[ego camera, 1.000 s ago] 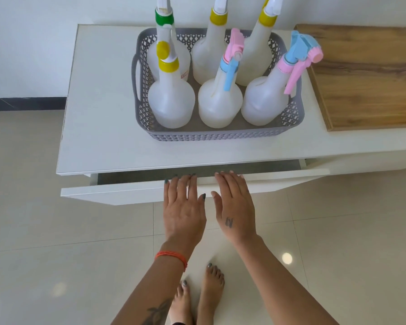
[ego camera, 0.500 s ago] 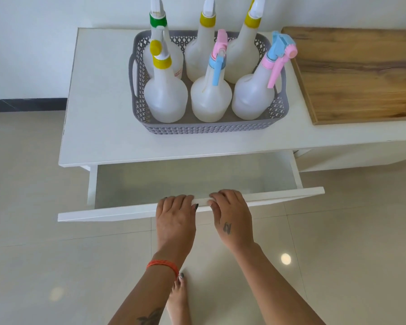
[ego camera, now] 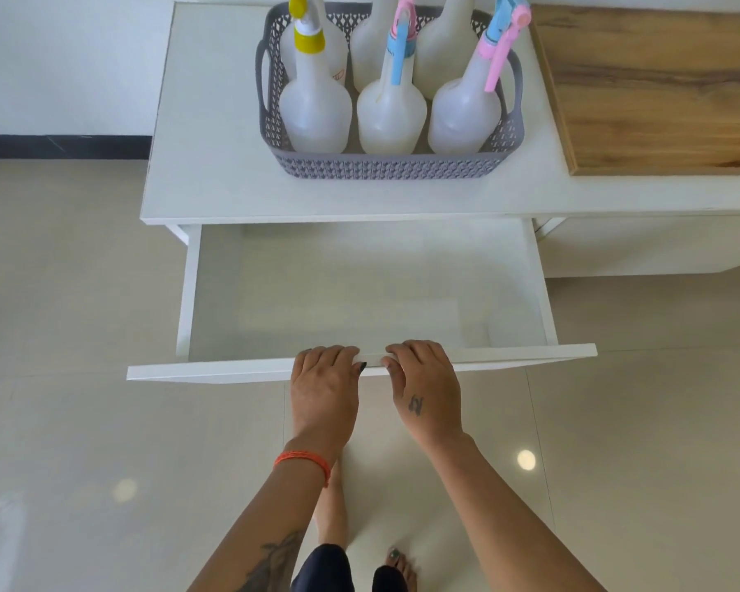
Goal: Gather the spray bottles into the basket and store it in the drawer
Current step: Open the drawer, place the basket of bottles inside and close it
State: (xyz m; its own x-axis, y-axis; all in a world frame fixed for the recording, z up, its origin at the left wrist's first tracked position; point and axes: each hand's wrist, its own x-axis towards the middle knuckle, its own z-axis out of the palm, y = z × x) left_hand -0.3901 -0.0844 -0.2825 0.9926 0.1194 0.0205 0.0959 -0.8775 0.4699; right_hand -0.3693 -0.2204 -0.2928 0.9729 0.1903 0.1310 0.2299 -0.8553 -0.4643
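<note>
Hands on the drawer front, both of them: the left hand (ego camera: 324, 388) hooks its curled fingers over the top edge of the white panel, and right beside it, not touching, the right hand (ego camera: 427, 388) does the same, fingertips wrapped over the lip near the panel's middle. An orange band circles the left wrist; a small dark mark sits on the back of the right hand. The drawer (ego camera: 231, 292) stands pulled well out from under the white cabinet top (ego camera: 214, 143), its pale interior bare to the camera. Up on that top, set back from the front edge, sits the grey lattice basket (ego camera: 385, 166) with the spray bottles (ego camera: 391, 108) standing upright inside in two rows: a yellow-capped one at the front left, a pink-and-blue trigger in the middle, a blue-and-pink trigger at the front right, more behind them cut off by the frame. Just right of the basket lies a wooden board (ego camera: 658, 87). Below, bare feet stand on glossy tile floor (ego camera: 60, 463).
</note>
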